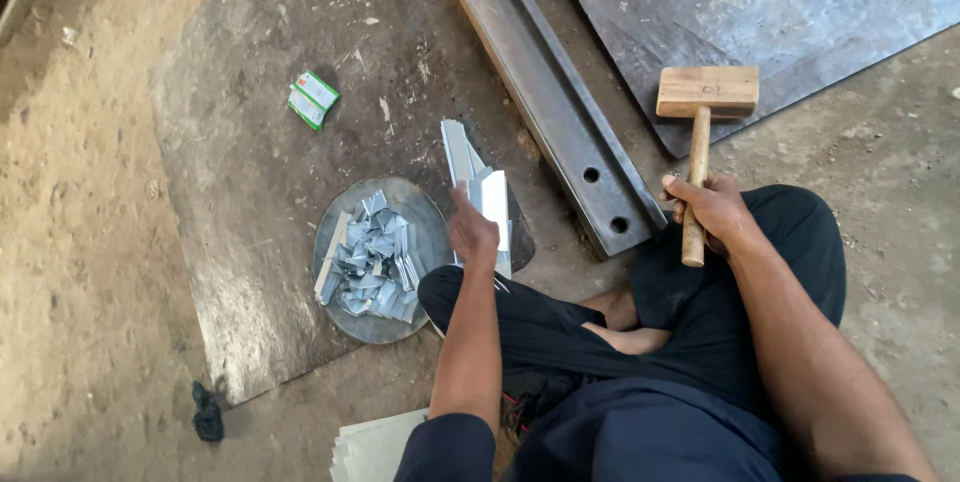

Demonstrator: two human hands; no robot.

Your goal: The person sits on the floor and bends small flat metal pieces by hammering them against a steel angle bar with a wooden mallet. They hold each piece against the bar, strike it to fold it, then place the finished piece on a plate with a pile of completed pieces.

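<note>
My right hand (712, 212) grips the handle of a wooden mallet (702, 117), whose square head points away from me, raised over the floor. My left hand (470, 230) holds a stack of shiny bent sheet-metal strips (478, 182) against the ground in front of my knee. Just left of that hand lies a round metal disc (425, 222) carrying a heap of several small cut metal pieces (368, 257). I sit cross-legged in dark trousers.
A long steel bar with two holes (560, 112) runs diagonally between my hands. A large dark steel sheet (780, 2) lies at top right, another worn plate (250, 142) under the disc. A small green-and-white packet (313, 100), a black rag (207, 414) and pale sheets (375, 447) lie nearby.
</note>
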